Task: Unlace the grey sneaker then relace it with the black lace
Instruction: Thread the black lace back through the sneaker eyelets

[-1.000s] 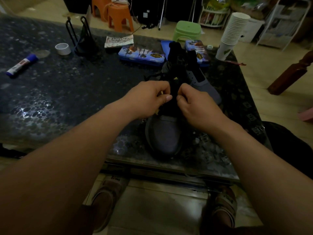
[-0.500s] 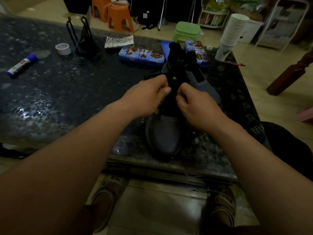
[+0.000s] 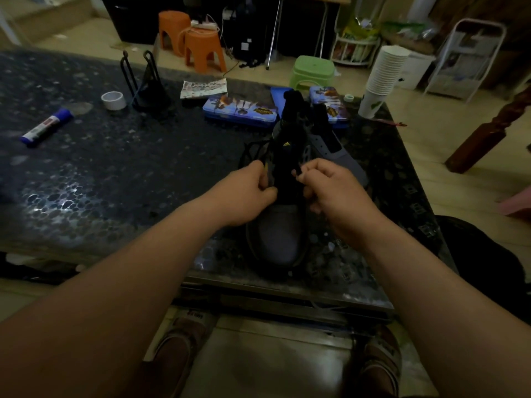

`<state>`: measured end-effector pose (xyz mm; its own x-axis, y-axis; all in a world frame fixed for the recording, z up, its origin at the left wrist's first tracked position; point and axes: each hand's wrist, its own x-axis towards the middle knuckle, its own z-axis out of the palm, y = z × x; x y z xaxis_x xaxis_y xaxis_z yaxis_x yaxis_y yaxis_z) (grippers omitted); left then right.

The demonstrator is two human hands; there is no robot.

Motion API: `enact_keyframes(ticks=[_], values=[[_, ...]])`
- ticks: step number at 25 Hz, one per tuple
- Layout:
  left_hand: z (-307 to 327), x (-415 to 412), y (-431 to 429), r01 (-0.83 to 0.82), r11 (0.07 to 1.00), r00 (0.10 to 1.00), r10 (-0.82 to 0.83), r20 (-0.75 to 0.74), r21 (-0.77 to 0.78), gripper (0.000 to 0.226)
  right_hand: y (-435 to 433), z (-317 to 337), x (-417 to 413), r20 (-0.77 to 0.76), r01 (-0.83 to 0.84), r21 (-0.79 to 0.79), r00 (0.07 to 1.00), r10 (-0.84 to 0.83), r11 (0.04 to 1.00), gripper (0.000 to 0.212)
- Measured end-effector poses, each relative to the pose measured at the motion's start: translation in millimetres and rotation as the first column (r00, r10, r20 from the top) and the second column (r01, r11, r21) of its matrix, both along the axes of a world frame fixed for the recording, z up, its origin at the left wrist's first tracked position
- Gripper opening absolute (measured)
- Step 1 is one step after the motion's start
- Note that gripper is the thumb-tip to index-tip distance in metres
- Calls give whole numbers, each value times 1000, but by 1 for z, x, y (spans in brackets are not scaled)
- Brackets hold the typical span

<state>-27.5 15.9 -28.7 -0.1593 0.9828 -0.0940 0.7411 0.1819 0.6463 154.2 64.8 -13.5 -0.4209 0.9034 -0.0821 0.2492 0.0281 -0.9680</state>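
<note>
- On the near edge of the dark table, toward its right corner, the grey sneaker is set down with its toe pointed at the person.
- Behind it, closer to the far edge, a second shoe can be seen. A tall stack of paper cups is stood at the far right corner.
- A blue tin is laid by the far edge, just left of the shoes.
- The left hand is pressed against the left side of the sneaker. Its fingers are curled tight. The black lace seems to be pinched under them, but it is too dark for this to be told for sure.
- The right hand is held at the right side of the sneaker. Its thumb and first finger are squeezed together on a short end of the lace.
- Loose loops of the lace are spread on the table, just left of the sneaker.
- The lace is judged to be in the middle of being worked through the holes. For this to be done well:
  - The end should be held close to its tip and poked straight through the hole.
  - The lace should be kept flat, not twisted.
  - Both sides should be pulled the same amount.
  - The sneaker should be held down, so it is not slid off the near edge.
  - The loose loops should be kept out of knots.
</note>
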Motion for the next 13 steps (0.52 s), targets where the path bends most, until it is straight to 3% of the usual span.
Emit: enact_keyframes(ticks=[4, 5, 8, 11, 13], values=[[-7, 7, -4, 11, 1000, 1000, -11, -5, 3, 26, -4, 11, 3, -160, -16, -216, 987, -19, 976, 12], [-6, 8, -5, 13, 1000, 1000, -12, -27, 21, 25, -2, 19, 4, -155, 0, -191, 988, -30, 982, 11], [5, 12, -4, 0, 974, 1000, 6, -28, 224, 21, 0, 53, 12, -46, 49, 87, 998, -45, 995, 13], [22, 28, -3, 171, 946, 983, -183, 18, 277, 21, -6, 81, 16, -229, 23, 169, 973, 16, 985, 14], [35, 41, -7, 244, 947, 933, -288, 214, 211, 17, -11, 97, 16, -368, -8, 120, 928, 52, 993, 14]])
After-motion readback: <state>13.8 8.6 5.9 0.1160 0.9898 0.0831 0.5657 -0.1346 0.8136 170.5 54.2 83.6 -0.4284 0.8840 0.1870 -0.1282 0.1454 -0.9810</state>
